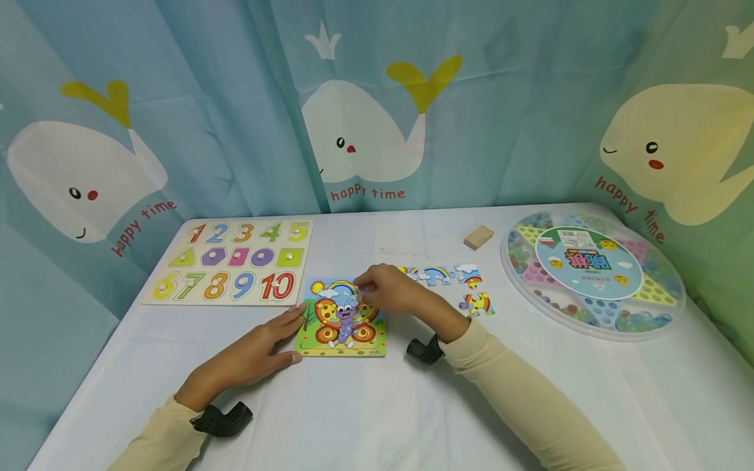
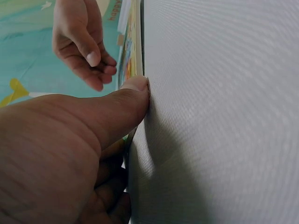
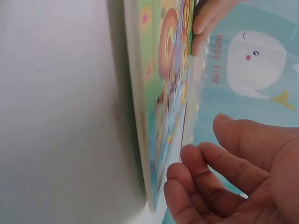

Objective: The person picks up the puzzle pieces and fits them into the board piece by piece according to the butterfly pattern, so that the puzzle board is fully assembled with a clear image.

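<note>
A square puzzle board [image 1: 375, 347] with a butterfly picture lies flat on the white table. Against its left edge my left hand [image 1: 253, 358] rests, fingers extended, with the thumb [image 2: 133, 100] touching the lower left corner. Over the board's upper right part hovers my right hand [image 1: 391, 290]. The right wrist view shows its fingers [image 3: 180, 175] loosely bent and the thumb apart from them, with nothing visible between. Loose puzzle pieces lie right of the board: a rainbow piece [image 1: 437, 275], a cloud piece [image 1: 468, 273] and a red-and-yellow piece [image 1: 482, 303]. Another is partly hidden behind the right hand.
A number-and-shape board [image 1: 200, 257] lies at the back left. To the right sits a round clear game case [image 1: 589, 265] with marbles in it. A small wooden block [image 1: 479, 237] is near the table's back edge, before a whale-print curtain [image 1: 235, 131].
</note>
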The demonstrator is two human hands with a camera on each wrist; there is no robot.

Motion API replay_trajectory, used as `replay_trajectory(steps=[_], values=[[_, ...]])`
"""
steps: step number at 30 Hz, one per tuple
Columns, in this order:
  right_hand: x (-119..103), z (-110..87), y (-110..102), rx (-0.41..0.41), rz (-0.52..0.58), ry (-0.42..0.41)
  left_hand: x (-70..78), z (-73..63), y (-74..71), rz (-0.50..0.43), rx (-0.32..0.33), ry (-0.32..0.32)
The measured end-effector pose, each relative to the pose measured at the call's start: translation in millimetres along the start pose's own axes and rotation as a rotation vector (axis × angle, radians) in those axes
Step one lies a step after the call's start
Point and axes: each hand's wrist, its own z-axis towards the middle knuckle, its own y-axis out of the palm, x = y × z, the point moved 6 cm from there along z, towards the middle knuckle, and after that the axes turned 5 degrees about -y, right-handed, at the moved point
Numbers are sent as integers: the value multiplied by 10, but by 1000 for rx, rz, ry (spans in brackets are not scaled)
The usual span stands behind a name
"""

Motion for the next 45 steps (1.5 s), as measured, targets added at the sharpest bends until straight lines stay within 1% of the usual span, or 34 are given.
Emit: replay_trajectory(steps=[8,13,23,26,30,34,38,42,45], values=[[76,-87,-145,17,-7,-12,-11,-1,6,-3,-6,-6],[91,-159,-233,36,-36,-29,-9,4,1,-1,-7,-2],[182,-393,-423,80,-12,-89,8,18,-16,-1,-7,-6],[227,-461,-489,92,7,-96,9,17,-13,-4,-9,-12],[286,-541,-574,108,3,-109,5,11,-8,-7,-12,-23],[363,-614,-633,116,-25,-94,2,5,-6,-7,-15,-28],[448,-686,-681,116,-20,-59,2,1,-10,-2,-15,-29],[500,-751,-744,115,-13,-43,0,3,-13,-4,-14,-29],[523,-806,-799,115,-24,-46,0,9,-11,-9,-16,-26]])
